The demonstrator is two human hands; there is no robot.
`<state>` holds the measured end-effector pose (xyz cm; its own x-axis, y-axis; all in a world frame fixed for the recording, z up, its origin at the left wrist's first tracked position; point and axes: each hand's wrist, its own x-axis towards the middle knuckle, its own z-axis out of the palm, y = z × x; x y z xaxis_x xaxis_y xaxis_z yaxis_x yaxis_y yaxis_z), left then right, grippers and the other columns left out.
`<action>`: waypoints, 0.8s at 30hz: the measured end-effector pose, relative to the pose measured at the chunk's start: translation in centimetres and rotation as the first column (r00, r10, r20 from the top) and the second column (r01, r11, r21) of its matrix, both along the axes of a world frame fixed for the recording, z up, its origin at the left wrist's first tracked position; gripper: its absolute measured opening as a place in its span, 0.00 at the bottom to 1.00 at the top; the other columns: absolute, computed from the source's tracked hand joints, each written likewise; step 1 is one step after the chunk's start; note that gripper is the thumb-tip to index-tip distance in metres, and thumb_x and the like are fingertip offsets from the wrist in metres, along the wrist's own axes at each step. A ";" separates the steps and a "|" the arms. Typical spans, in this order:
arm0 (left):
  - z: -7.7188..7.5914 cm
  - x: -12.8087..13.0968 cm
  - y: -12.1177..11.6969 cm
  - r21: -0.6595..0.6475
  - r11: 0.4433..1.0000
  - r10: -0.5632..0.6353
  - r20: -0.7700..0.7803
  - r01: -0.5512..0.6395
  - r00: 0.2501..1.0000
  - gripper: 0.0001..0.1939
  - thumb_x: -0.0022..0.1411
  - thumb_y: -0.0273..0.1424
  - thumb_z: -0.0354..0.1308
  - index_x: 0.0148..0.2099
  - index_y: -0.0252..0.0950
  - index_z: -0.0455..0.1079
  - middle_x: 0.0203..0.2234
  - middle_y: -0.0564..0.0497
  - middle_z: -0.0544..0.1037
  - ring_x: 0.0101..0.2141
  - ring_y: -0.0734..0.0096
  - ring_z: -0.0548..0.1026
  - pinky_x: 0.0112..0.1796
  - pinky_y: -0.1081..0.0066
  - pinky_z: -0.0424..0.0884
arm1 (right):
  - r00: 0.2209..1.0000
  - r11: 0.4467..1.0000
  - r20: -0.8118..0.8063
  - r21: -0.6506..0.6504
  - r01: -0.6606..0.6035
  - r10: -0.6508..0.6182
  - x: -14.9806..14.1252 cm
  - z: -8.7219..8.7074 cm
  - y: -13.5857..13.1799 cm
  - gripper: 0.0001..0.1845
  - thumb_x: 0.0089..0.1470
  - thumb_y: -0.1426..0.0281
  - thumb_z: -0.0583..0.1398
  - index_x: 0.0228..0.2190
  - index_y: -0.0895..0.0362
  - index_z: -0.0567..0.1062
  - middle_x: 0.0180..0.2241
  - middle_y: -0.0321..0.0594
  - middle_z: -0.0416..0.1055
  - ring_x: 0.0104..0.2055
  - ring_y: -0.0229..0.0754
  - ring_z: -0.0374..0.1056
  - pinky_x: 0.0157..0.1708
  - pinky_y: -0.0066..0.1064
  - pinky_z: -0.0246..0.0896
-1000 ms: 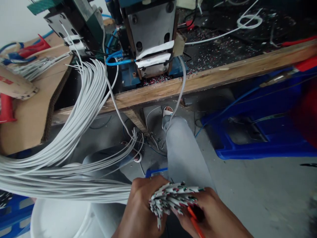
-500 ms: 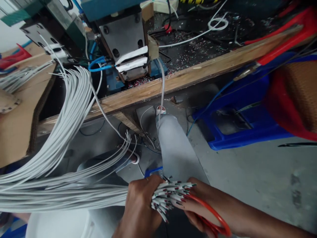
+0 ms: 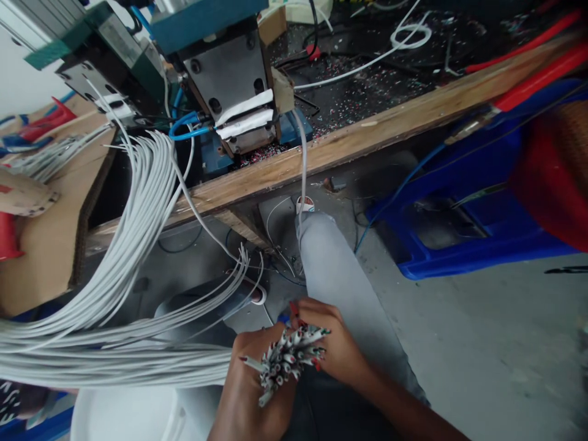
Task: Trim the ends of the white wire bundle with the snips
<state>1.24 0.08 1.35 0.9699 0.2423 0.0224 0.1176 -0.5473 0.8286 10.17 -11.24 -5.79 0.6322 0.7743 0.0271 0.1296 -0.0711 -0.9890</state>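
Note:
My left hand is wrapped round a thick bundle of grey cables, just behind their cut ends. Those ends point up toward me, with dark, red and green wire tips showing. Close against the far right side of the bundle, my right hand is closed with its fingers bent. Bits of a red cord-like piece show at its fingers; most of that piece is hidden behind the hand and cables. A second, smaller group of grey cables lies loose above the bundle.
A press-like machine with blue air hoses stands on the wood-edged bench, amid coloured scraps. A large cable hank hangs over the bench edge beside cardboard. A blue stool is at right, a white bucket below left.
My right hand has moved left and up, from beyond the cable ends to the bundle's far side. The wide red loop is now mostly out of sight. The cable ends have tipped up toward me.

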 end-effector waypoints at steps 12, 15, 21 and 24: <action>0.3 -0.2 0.4 0.058 0.998 -0.013 0.059 0.009 0.998 0.11 0.65 0.27 0.51 0.28 0.40 0.63 0.19 0.55 0.70 0.20 0.71 0.71 0.24 0.71 0.65 | 0.978 0.961 -0.021 -0.180 -0.210 0.209 2.1 1.9 -1.0 0.17 0.54 0.64 0.59 0.19 0.53 0.59 0.22 0.32 0.59 0.26 0.38 0.58 0.31 0.35 0.51; 1.1 0.7 0.4 0.098 0.993 -0.074 0.040 0.070 0.996 0.08 0.56 0.22 0.50 0.30 0.38 0.67 0.20 0.54 0.75 0.20 0.71 0.74 0.23 0.72 0.64 | 0.952 0.872 -0.214 -0.396 -0.288 0.218 1.3 3.7 -3.5 0.21 0.52 0.62 0.63 0.17 0.53 0.58 0.18 0.29 0.56 0.22 0.35 0.54 0.24 0.31 0.47; 0.9 0.8 0.0 0.108 0.976 -0.191 0.022 0.188 0.981 0.11 0.55 0.25 0.49 0.32 0.35 0.73 0.19 0.52 0.75 0.18 0.71 0.73 0.21 0.71 0.62 | 0.556 0.730 -0.831 -0.372 -0.574 0.013 2.5 7.5 -6.8 0.28 0.49 0.43 0.62 0.21 0.53 0.65 0.14 0.29 0.63 0.10 0.28 0.50 0.10 0.21 0.42; 0.9 0.3 0.1 0.116 0.972 -0.207 0.018 0.203 0.978 0.11 0.54 0.25 0.49 0.33 0.36 0.72 0.22 0.51 0.79 0.20 0.68 0.76 0.23 0.71 0.64 | 0.449 0.770 -0.891 -0.235 -0.593 0.073 3.0 8.4 -6.7 0.33 0.49 0.40 0.61 0.14 0.54 0.64 0.10 0.28 0.56 0.09 0.25 0.45 0.08 0.20 0.37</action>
